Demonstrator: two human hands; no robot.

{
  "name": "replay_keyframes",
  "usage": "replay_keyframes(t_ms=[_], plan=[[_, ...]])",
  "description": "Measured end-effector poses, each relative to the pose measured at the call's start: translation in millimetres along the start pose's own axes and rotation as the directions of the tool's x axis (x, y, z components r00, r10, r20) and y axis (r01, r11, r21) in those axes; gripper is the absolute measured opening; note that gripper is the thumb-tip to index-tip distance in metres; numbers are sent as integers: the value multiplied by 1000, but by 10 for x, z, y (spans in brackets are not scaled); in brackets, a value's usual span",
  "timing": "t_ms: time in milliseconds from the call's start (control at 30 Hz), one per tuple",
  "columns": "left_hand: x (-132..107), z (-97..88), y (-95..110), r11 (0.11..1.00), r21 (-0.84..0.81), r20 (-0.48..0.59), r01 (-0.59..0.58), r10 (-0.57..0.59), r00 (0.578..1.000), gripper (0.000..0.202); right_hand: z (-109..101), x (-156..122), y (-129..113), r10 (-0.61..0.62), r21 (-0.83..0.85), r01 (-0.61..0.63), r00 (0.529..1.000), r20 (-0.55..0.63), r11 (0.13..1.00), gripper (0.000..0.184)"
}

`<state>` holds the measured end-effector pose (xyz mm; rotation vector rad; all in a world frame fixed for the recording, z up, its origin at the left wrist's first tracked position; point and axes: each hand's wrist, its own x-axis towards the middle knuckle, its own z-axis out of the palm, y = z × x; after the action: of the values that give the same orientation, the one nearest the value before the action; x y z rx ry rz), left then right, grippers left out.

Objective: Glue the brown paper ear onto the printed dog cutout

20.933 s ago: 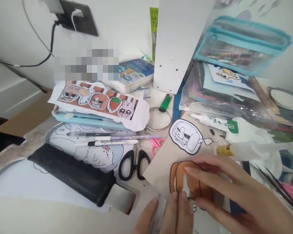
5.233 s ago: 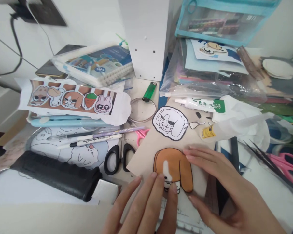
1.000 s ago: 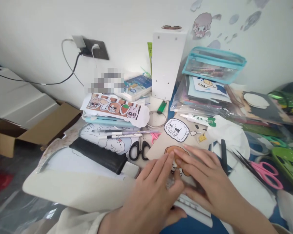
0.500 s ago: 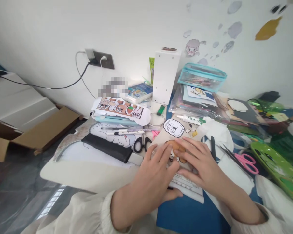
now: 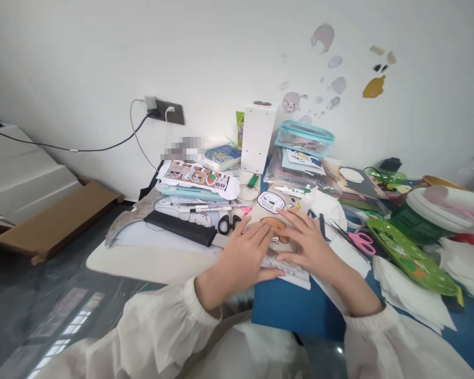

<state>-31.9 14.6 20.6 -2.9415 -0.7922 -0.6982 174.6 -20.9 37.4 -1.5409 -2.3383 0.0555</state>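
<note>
Both my hands rest over a brown cartoon-dog cutout (image 5: 283,235) lying on a beige sheet. My left hand (image 5: 245,255) lies on its left side, fingers stretched flat and thumb apart. My right hand (image 5: 306,239) has its fingers spread over the right side, fingertips near those of the left. Part of the cutout is hidden under the fingers. A white printed sheet (image 5: 296,276) sticks out below the hands. Just above the fingers is a black-and-white cartoon cutout (image 5: 271,202). Black-handled scissors (image 5: 229,223) lie left of my left hand.
A black-sleeved tool (image 5: 180,228) lies at left. Pink-handled scissors (image 5: 357,241) and a green case (image 5: 413,258) are at right. Behind stand a white box (image 5: 256,139) and a turquoise pouch (image 5: 304,139). A white-lidded tub (image 5: 430,213) stands far right.
The view has shifted back and to the right, showing the tub and more of my sleeves. My hands stay over the brown cutout, their fingers still stretched out.
</note>
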Motion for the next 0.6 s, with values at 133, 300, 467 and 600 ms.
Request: replay_keyframes(t_ms=[133, 300, 467, 600], plan=[[-6, 17, 10, 1000, 4, -23, 6, -6, 1000, 77, -31, 22, -32, 47, 68, -45, 998, -31, 997, 46], [0, 30, 11, 1000, 26, -17, -4, 4, 1000, 75, -154, -76, -50, 116, 178, -92, 984, -134, 980, 55], [12, 19, 16, 999, 47, 1, -15, 15, 1000, 76, -227, -378, -48, 221, 236, -165, 947, -234, 958, 43], [13, -8, 36, 998, 54, 6, -19, 19, 1000, 77, -174, -522, -69, 284, 235, -226, 926, -249, 945, 30]])
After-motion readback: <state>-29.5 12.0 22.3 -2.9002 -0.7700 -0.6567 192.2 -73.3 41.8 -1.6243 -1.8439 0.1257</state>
